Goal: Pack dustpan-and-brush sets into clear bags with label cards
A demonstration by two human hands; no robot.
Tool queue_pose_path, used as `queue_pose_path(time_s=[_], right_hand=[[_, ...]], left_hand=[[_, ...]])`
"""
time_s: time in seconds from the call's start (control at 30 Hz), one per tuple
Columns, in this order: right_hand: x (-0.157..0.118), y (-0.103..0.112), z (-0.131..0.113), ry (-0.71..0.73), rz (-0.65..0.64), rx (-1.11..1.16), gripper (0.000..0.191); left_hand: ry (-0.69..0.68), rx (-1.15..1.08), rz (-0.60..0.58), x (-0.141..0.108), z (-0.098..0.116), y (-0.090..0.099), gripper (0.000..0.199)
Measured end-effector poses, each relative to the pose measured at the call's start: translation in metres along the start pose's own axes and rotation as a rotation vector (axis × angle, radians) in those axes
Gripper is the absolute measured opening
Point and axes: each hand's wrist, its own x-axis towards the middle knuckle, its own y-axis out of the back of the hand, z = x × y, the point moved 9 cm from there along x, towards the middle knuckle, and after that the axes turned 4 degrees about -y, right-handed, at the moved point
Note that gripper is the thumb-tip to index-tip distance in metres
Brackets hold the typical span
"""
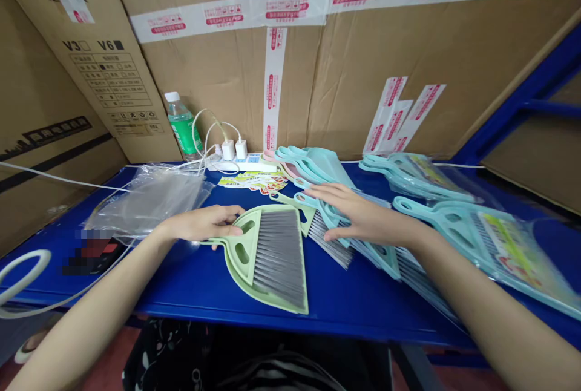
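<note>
A pale green dustpan (236, 267) with a grey-bristled brush (279, 258) lying in it sits near the front of the blue table (190, 282). My left hand (206, 223) rests on the green set's handle end, fingers curled over its edge. My right hand (358, 215) lies flat, fingers spread, on a row of light blue brush-and-dustpan sets (363, 246) just right of the green one. Stacked blue and pink dustpans (313, 164) lie behind that hand.
Clear plastic bags (149, 197) lie at the left. Bagged blue sets with printed cards (494, 239) fill the right side. A green bottle (181, 124), a power strip with chargers (240, 161) and printed cards (254, 182) stand before the cardboard boxes (345, 76).
</note>
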Motion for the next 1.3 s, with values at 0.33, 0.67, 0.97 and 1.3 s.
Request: queue_pose_path(time_s=[0.33,0.67,0.97,1.3], right_hand=[[-0.002,0.014,0.028,-0.098,0.071,-0.085,0.073],[-0.003,-0.002,-0.052,0.118,0.142,-0.091,0.064],[0.003,-0.063,-0.081,0.147,-0.151,-0.102,0.079],[0.006,-0.076,-0.091,0.17,-0.209,-0.16,0.071]], left_hand=[[0.025,-0.101,-0.079,-0.003,-0.001,-0.008,0.051],[-0.017,-0.118,-0.028,0.001,-0.001,-0.004,0.047],[-0.017,-0.255,-0.041,0.004,-0.002,-0.01,0.049],[0.013,-0.087,-0.123,-0.008,-0.006,-0.007,0.036]])
